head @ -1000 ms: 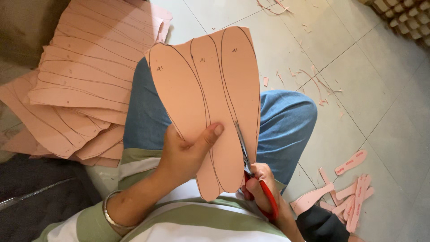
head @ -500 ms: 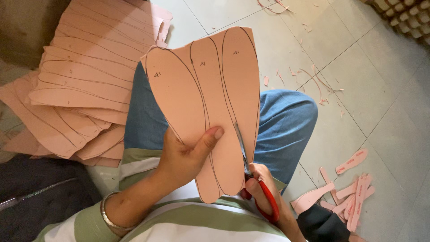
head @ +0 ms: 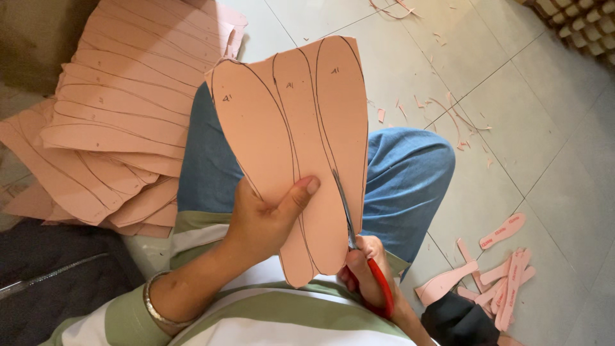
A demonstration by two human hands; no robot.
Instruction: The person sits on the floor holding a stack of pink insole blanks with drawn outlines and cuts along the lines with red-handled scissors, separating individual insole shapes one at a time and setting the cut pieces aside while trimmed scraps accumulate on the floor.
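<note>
Cutting further up the traced line than a second ago: our right hand (head: 368, 272) is closing red scissors (head: 362, 256) into the pink sheet (head: 291, 141), which our left hand (head: 266, 221) is pinching just beside it.

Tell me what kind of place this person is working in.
Likely a small shoemaking workshop, worked from the floor. The left hand holds a pink sheet marked with insole outlines while the right hand cuts it with red-handled scissors. More marked sheets are stacked alongside, and offcuts litter the tiled floor.
</note>
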